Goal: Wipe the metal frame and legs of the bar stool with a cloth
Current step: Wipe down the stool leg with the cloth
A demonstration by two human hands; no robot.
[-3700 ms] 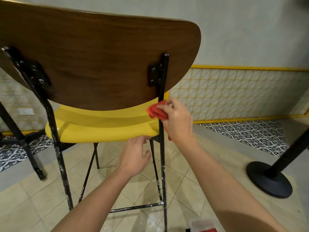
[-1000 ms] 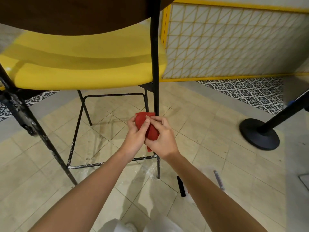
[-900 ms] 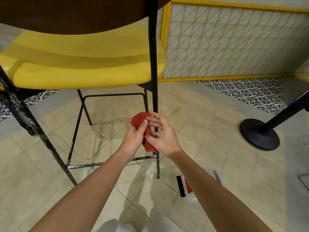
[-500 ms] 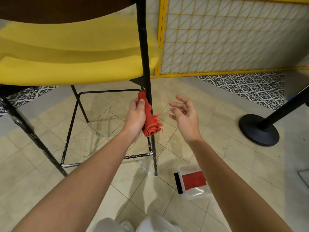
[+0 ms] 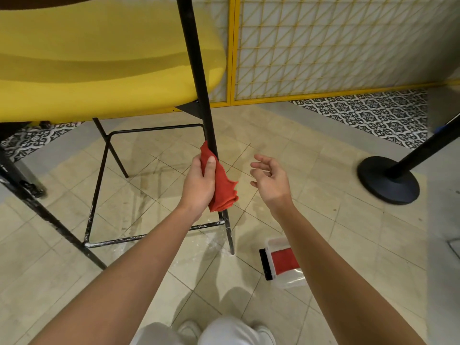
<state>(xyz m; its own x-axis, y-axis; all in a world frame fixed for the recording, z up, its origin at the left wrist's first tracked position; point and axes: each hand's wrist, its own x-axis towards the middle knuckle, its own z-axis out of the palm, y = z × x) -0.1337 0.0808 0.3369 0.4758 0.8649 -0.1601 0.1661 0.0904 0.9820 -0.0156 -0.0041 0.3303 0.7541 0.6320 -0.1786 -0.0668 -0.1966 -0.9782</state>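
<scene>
1. Having swapped hands, the cloth (image 5: 222, 188) is clutched by the left grip (image 5: 199, 186) against the leg (image 5: 199, 78), under the seat (image 5: 99, 58).
2. Right grip (image 5: 270, 181) has let go: fingers loose, empty.
3. Lower leg likely next.

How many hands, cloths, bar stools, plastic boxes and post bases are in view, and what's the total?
hands: 2, the left hand gripping the cloth, the right hand empty
red cloth: 1
bar stool: 1
clear plastic box: 1
black post base: 1
total: 6
</scene>
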